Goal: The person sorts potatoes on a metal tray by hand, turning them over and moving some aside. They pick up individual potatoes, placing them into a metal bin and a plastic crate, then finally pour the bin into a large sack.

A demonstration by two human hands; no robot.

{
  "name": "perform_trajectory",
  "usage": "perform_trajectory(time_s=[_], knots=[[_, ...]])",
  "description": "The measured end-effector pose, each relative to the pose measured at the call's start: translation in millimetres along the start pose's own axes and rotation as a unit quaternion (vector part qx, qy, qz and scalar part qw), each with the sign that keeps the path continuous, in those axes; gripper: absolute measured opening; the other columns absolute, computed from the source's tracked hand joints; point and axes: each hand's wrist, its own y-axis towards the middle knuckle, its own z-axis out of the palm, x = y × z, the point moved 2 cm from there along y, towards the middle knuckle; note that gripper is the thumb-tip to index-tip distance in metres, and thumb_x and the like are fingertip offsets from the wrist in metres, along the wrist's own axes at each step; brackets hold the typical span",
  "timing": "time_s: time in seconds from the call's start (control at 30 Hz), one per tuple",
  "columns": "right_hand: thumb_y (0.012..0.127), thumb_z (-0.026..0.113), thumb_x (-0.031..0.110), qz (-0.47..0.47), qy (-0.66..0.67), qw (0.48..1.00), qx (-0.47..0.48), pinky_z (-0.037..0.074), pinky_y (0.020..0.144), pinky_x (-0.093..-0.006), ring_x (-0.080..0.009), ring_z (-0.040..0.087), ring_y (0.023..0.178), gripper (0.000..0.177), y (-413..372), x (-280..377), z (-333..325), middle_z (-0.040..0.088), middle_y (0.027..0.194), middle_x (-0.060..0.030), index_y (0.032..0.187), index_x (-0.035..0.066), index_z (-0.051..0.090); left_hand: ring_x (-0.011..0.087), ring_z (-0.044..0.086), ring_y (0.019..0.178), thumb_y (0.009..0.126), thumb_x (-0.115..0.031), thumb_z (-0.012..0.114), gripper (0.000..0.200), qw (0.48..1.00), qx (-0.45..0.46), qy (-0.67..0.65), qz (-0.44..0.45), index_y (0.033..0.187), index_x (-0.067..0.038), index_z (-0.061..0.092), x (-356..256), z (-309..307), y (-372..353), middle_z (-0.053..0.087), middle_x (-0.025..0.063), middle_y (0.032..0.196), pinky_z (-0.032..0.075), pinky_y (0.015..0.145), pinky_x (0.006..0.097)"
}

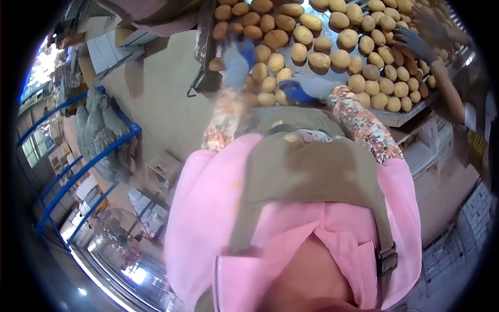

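Note:
Many round, tan to brown potatoes [319, 61] cover a metal sorting table [397, 118] in front of me. My left hand [237, 61], in a grey and blue glove, reaches over the table's left end. It is smeared by motion, with brown potatoes close about its fingers. My right hand [305, 86], gloved the same way, is at the near edge with its fingers stretched out to the left. Its fingertips are right by a pale potato [284, 76], and others lie beside and below them. Flowered sleeves cover both forearms.
Across the table at right, another person's gloved hand [413, 44] reaches among the potatoes. A person in pink stands at the top left. Blue rails [88, 174] and filled grey bags [99, 130] are at left. A shelf rack [421, 151] stands under the table's right side.

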Motion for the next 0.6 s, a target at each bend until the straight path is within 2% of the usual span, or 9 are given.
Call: perform_trajectory(time_s=[0.03,0.07,0.1,0.13,0.2,0.3,0.37,0.4,0.6], knots=[[0.089,0.059,0.027,0.009,0.111,0.994,-0.002,0.037,0.104,-0.0378,-0.0264,0.053,0.119,0.04,-6.4,-13.4,-6.9,0.056,0.127,-0.0152,0.127,0.014,0.056,0.0406,0.047,0.122,0.084,-0.05,0.059,0.072,0.978,0.154,-0.123,-0.065,0.141,-0.012,0.038,7.6,10.0,2.6,0.039,0.0246,0.141,0.035,0.105,0.044],[0.091,0.056,0.024,0.019,0.22,0.975,-0.003,0.043,0.099,-0.0377,-0.0268,0.058,0.111,0.036,-15.6,-24.2,-16.9,0.06,0.12,-0.014,0.125,0.013,0.056,0.0451,0.043,0.124,0.085,-0.052,0.057,0.069,0.986,0.126,-0.095,-0.044,0.14,-0.014,0.04,-21.9,25.2,-21.1,0.038,0.0237,0.142,0.036,0.103,0.0503],[0.09,0.054,0.016,-0.029,0.173,0.975,-0.137,0.046,0.092,-0.0389,-0.0308,0.061,0.1,0.034,-26.8,-22.0,-42.7,0.063,0.111,-0.0134,0.124,0.014,0.058,0.0495,0.038,0.125,0.086,-0.053,0.055,0.067,0.992,0.093,-0.079,-0.017,0.14,-0.016,0.042,-59.8,44.2,-44.4,0.037,0.0228,0.143,0.036,0.1,0.0567],[0.087,0.055,0.012,-0.091,0.064,0.949,-0.293,0.044,0.094,-0.038,-0.0311,0.056,0.108,0.037,-22.9,-52.8,-35.2,0.059,0.118,-0.0128,0.124,0.016,0.058,0.0529,0.03,0.128,0.085,-0.056,0.054,0.072,0.997,0.063,0.048,0.024,0.143,-0.018,0.037,-78.7,50.2,-73.2,0.028,0.0228,0.147,0.029,0.104,0.0591],[0.088,0.055,0.021,0.082,-0.195,0.953,-0.218,0.03,0.108,-0.0434,-0.0317,0.037,0.132,0.039,-45.6,-33.0,-62.2,0.044,0.141,-0.0096,0.127,0.023,0.057,0.0588,0.015,0.133,0.084,-0.06,0.052,0.078,0.981,0.051,0.171,0.075,0.148,-0.021,0.029,-82.4,45.6,-117.2,0.015,0.021,0.154,0.017,0.107,0.0645],[0.089,0.054,0.029,0.038,-0.229,0.955,-0.186,0.018,0.112,-0.0562,-0.0438,0.025,0.137,0.042,-69.0,-60.8,-29.4,0.029,0.152,-0.0089,0.131,0.032,0.053,0.0571,0.005,0.136,0.084,-0.063,0.05,0.079,0.981,0.059,0.156,0.102,0.149,-0.025,0.026,-54.8,48.5,-148.6,0.008,0.0166,0.157,0.007,0.109,0.0655],[0.088,0.055,0.032,0.011,-0.254,0.959,-0.128,0.011,0.112,-0.0612,-0.046,0.019,0.139,0.041,-78.0,-65.7,-8.4,0.026,0.153,-0.0099,0.129,0.034,0.054,0.0526,0.002,0.139,0.084,-0.063,0.051,0.08,0.96,0.075,0.267,0.037,0.15,-0.025,0.024,-39.8,35.0,-161.6,0.005,0.0144,0.158,0.002,0.11,0.0641],[0.088,0.054,0.034,0.039,-0.211,0.976,-0.046,0.008,0.112,-0.0625,-0.046,0.017,0.14,0.037,-80.9,-35.0,-21.5,0.027,0.153,-0.0108,0.125,0.036,0.058,0.0484,-0.002,0.141,0.085,-0.061,0.05,0.077,0.971,0.096,0.209,-0.061,0.149,-0.025,0.026,-48.1,15.5,-167.2,0.004,0.0148,0.158,-0.001,0.111,0.0613],[0.09,0.05,0.035,-0.015,-0.095,0.994,-0.057,0.01,0.109,-0.0638,-0.045,0.021,0.138,0.032,-7.3,4.8,32.3,0.033,0.149,-0.012,0.119,0.032,0.062,0.0473,0.03,0.131,0.087,-0.04,0.059,0.069,0.97,-0.177,0.167,-0.027,0.143,-0.007,0.036,20.0,-3.7,-179.4,0.036,0.0215,0.144,0.02,0.11,0.0549]])
